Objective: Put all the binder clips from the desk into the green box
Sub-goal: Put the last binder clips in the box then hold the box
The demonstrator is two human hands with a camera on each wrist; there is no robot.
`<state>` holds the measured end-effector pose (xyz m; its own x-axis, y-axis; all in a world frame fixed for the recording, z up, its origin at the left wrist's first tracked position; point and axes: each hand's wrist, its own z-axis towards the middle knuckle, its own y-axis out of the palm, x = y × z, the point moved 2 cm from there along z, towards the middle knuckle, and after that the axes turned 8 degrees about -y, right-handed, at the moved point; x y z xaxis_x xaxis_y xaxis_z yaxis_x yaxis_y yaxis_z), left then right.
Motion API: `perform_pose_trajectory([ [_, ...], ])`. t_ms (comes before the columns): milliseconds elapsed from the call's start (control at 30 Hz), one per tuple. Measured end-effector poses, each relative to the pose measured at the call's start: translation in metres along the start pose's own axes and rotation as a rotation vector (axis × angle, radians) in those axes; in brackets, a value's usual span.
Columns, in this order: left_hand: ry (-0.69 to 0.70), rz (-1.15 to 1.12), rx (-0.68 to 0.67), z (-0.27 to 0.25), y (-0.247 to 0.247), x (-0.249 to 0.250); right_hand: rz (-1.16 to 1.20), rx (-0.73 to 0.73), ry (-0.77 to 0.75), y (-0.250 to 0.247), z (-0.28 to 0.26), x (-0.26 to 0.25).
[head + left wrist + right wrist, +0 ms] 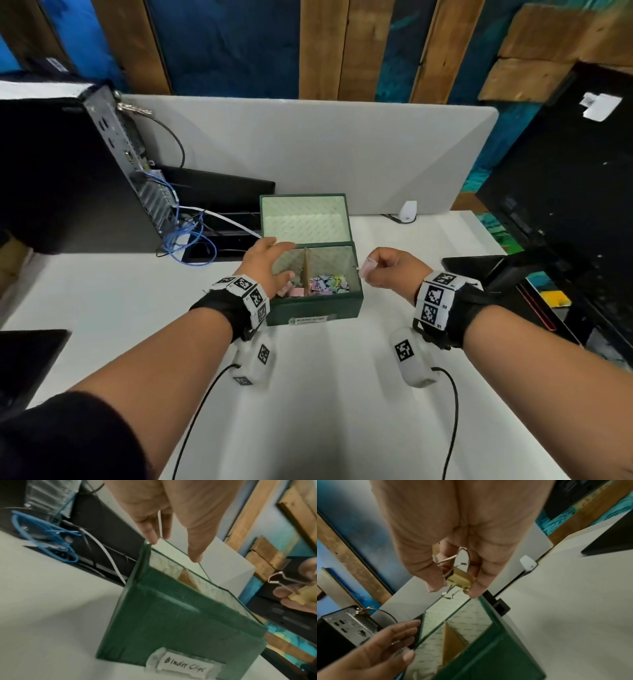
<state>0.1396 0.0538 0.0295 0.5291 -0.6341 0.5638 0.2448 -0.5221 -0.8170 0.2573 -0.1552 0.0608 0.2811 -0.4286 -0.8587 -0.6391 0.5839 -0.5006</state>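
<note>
Handwritten "Binder Clips" on a white paper label [184,666] taped to the front of the green box [171,622], "R1" and "R2" printed small beside the right wristband's markers [436,301]

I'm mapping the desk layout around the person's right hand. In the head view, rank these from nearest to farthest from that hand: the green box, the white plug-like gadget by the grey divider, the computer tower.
1. Green box: just left of the right hand, almost beside it.
2. White gadget: behind the hand, at the foot of the divider.
3. Computer tower: far left, beyond the box.
</note>
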Motion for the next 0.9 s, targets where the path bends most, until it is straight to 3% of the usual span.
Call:
perform_pose_trajectory([
  [100, -0.143, -0.122, 0.036, 0.001, 0.006, -0.018, 0.082, -0.003, 0.001, 0.001, 0.007, -0.016],
  [267, -0.28, -0.333, -0.109, 0.001, 0.01, -0.03, 0.22, -0.059, -0.025, 0.012, 0.021, -0.041],
  [433, -0.33, -0.418, -0.142, -0.007, 0.007, -0.032, -0.151, -0.052, -0.184, 0.046, 0.026, -0.066],
  [600, -0.291, -0.446, -0.155, -0.027, 0.01, -0.042, -0.333, -0.289, -0.142, 0.088, 0.027, -0.062],
  [667, -0.304, -0.455, -0.173, -0.032, 0.011, -0.048, -0.309, -0.231, -0.121, 0.089, 0.028, -0.057],
  [800, -0.324, -0.475, -0.202, -0.043, 0.012, -0.056, -0.218, 0.052, -0.086, 0.063, 0.042, -0.046],
  [900, -0.335, -0.494, -0.206, -0.05, 0.013, -0.059, -0.223, 0.203, 0.049, 0.039, 0.053, -0.039],
])
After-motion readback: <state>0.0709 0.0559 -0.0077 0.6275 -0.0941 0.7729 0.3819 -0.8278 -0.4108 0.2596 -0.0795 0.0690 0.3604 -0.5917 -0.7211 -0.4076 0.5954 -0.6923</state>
